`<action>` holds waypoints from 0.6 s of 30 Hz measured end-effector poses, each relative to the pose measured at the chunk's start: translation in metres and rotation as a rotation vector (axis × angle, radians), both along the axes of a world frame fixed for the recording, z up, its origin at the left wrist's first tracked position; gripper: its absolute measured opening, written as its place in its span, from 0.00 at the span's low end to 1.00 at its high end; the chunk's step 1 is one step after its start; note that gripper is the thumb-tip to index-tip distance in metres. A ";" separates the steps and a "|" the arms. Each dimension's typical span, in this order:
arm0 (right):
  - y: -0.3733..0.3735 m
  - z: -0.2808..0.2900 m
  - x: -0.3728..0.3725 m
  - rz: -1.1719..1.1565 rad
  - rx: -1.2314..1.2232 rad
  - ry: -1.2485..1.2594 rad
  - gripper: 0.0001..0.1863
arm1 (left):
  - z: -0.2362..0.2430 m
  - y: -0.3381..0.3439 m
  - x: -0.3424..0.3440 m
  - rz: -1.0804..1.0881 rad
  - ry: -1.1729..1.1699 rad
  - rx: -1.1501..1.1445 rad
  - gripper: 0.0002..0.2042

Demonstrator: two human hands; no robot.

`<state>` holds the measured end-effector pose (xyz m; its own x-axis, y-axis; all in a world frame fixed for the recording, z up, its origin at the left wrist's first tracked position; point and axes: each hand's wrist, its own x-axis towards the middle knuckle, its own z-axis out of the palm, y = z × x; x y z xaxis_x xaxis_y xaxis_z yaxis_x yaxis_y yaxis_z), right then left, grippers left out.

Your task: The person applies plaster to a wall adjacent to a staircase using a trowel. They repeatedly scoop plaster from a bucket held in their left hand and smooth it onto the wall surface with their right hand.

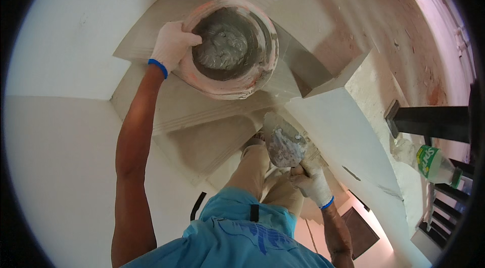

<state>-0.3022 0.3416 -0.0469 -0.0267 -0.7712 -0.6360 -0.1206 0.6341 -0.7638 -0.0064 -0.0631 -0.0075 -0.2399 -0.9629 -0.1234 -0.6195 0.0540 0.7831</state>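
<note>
1. My gloved left hand (173, 44) gripped the bucket (214, 86) by the left side of its rim.
2. The bucket, with grey mortar (222, 45) inside, was ahead of me at the steps (212, 144).
3. My gloved right hand (313, 184) was closed around the mortar-smeared trowel (283, 141), held near my legs (256, 167).

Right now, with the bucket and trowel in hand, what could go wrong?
The bucket might tip or slip: only the left hand grips its rim, fingers on one side. Grey mortar on the trowel, held by the right hand near the trousers, could drop onto them or the steps.
</note>
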 end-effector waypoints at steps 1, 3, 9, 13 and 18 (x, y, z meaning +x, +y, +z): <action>-0.003 0.008 0.005 0.033 0.013 0.056 0.20 | -0.005 -0.002 -0.002 -0.006 -0.039 0.010 0.17; -0.011 0.022 0.010 0.081 0.002 0.152 0.25 | -0.006 -0.006 -0.010 -0.009 -0.115 0.004 0.18; -0.041 0.051 0.016 0.103 -0.050 0.255 0.36 | -0.019 -0.007 -0.012 0.000 -0.296 -0.059 0.18; -0.081 0.067 0.022 0.065 -0.131 0.180 0.37 | -0.026 -0.003 -0.016 0.044 -0.284 -0.060 0.17; -0.126 0.041 0.040 0.069 -0.251 0.246 0.38 | -0.037 0.002 -0.005 0.062 -0.237 -0.101 0.15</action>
<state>-0.2624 0.2158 -0.0057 -0.0974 -0.9078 -0.4080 -0.3563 0.4146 -0.8373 -0.0116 -0.0611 -0.0441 -0.1557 -0.9852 -0.0717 -0.7899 0.0806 0.6079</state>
